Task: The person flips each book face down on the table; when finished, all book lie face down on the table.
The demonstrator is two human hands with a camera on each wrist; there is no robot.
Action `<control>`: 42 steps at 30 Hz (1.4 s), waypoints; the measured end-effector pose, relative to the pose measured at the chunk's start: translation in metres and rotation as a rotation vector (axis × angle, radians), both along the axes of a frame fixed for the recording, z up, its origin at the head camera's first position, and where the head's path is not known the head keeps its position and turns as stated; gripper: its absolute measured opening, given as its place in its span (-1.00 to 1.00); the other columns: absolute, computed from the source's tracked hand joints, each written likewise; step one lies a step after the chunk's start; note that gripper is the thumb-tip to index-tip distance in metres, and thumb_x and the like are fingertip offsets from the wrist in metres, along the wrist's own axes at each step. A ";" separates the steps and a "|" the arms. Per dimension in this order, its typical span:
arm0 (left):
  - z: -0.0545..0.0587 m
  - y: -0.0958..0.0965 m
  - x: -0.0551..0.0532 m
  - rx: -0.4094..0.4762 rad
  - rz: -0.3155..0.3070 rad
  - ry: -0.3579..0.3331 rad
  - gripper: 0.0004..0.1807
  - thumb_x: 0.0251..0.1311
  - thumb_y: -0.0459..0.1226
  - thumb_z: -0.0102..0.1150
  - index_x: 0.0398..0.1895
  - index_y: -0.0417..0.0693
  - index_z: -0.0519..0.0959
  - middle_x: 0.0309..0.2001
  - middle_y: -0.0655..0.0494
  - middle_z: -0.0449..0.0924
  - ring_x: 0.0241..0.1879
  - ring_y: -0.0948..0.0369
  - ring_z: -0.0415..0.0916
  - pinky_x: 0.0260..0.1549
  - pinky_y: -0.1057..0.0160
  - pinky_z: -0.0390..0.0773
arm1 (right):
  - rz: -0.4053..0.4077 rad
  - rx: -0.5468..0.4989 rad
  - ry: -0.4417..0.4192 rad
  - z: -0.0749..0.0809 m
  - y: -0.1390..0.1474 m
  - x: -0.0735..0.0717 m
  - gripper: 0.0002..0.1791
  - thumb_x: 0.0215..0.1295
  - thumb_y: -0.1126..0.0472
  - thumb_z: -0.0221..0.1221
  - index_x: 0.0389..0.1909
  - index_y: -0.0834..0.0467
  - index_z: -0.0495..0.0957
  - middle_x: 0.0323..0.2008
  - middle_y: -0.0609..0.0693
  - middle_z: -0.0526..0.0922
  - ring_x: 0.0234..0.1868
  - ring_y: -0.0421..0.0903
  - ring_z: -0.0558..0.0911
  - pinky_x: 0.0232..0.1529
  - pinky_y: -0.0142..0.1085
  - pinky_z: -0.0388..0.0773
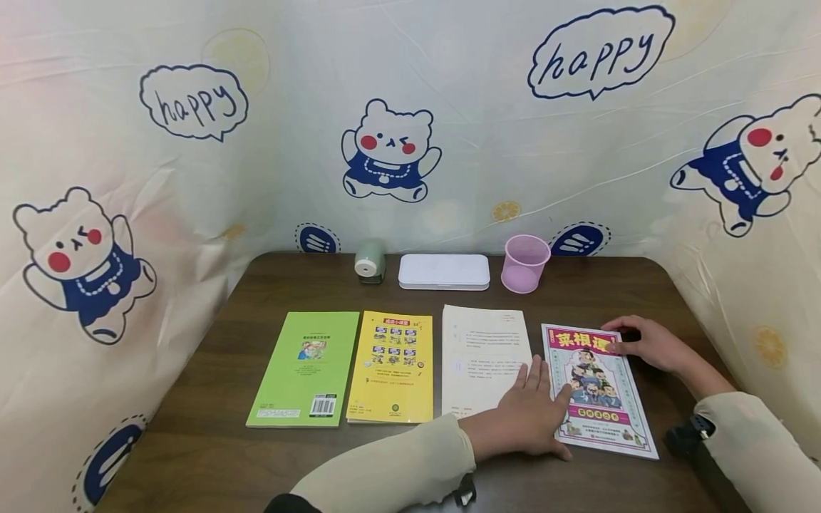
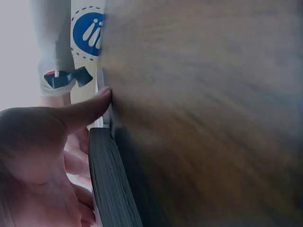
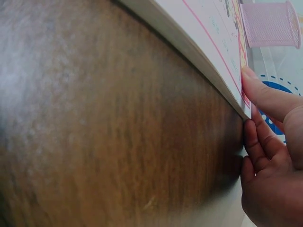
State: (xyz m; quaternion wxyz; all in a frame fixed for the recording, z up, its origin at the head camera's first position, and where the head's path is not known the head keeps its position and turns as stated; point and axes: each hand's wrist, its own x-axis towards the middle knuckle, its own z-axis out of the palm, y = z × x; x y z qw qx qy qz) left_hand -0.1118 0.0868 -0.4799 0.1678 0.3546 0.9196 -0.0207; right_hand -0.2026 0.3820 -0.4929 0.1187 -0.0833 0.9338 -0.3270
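On the right of the table lies a comic-style book [image 1: 593, 392] with a pink title band, slightly turned. At its top right corner my right hand [image 1: 648, 345] pinches it, the thumb [image 3: 258, 87] on the cover and the fingers curled against the corner edge. My left hand [image 1: 532, 410] is spread flat, palm down, across the gap between this book and a white printed booklet [image 1: 481, 349]. Its fingertips rest on the booklet's right side, while the thumb overlaps the comic book's left edge. In the left wrist view, the booklet's page edges [image 2: 111, 179] show beside the hand.
Left of the booklet lie a yellow book [image 1: 391, 367] and a green book [image 1: 304, 370]. Along the back stand a pale green pencil sharpener [image 1: 370, 260], a white flat case [image 1: 444, 272] and a pink mesh cup [image 1: 524, 263]. A printed curtain [image 1: 481, 142] surrounds the table.
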 end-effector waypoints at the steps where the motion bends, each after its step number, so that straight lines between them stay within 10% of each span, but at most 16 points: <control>1: 0.000 0.000 0.000 -0.001 0.002 0.001 0.07 0.10 0.48 0.16 0.64 0.39 0.09 0.67 -0.08 -0.19 0.65 -0.02 -0.43 0.60 0.08 -0.22 | -0.002 0.001 -0.001 0.000 0.000 0.000 -0.49 0.33 0.09 0.38 0.20 0.25 0.56 0.15 0.38 0.53 0.08 0.30 0.46 0.11 0.32 0.43; 17: -0.001 0.003 0.001 0.086 0.004 0.024 -0.06 0.19 0.36 0.23 0.60 0.34 0.21 0.64 -0.19 -0.04 0.65 -0.08 -0.28 0.60 0.10 -0.13 | 0.013 -0.003 0.001 0.002 -0.002 -0.003 -0.55 0.34 0.18 0.36 0.19 0.27 0.56 0.13 0.38 0.54 0.07 0.29 0.46 0.09 0.30 0.44; 28: 0.014 0.001 0.002 0.313 0.095 -0.134 -0.02 0.21 0.20 0.36 0.64 0.28 0.14 0.64 -0.23 -0.08 0.62 -0.06 -0.07 0.54 0.18 0.09 | 0.012 -0.009 -0.004 0.003 -0.001 -0.003 -0.54 0.36 0.18 0.35 0.20 0.28 0.56 0.13 0.38 0.55 0.08 0.31 0.47 0.10 0.33 0.43; 35: 0.013 -0.001 0.003 0.484 0.138 -0.244 0.10 0.22 0.09 0.42 0.69 0.23 -0.05 0.66 -0.24 -0.27 0.32 0.18 0.43 0.04 0.48 0.52 | 0.011 -0.006 -0.001 0.001 -0.001 -0.004 -0.56 0.35 0.20 0.35 0.19 0.28 0.57 0.10 0.34 0.56 0.06 0.27 0.48 0.07 0.24 0.45; 42: 0.011 -0.003 0.002 0.652 0.172 -0.255 0.20 0.17 0.05 0.48 0.69 -0.03 -0.09 0.66 -0.22 -0.21 0.54 0.14 0.12 0.31 0.46 0.34 | 0.006 -0.009 -0.004 0.001 -0.001 -0.004 -0.53 0.34 0.15 0.37 0.18 0.27 0.56 0.08 0.33 0.57 0.03 0.25 0.49 0.04 0.20 0.47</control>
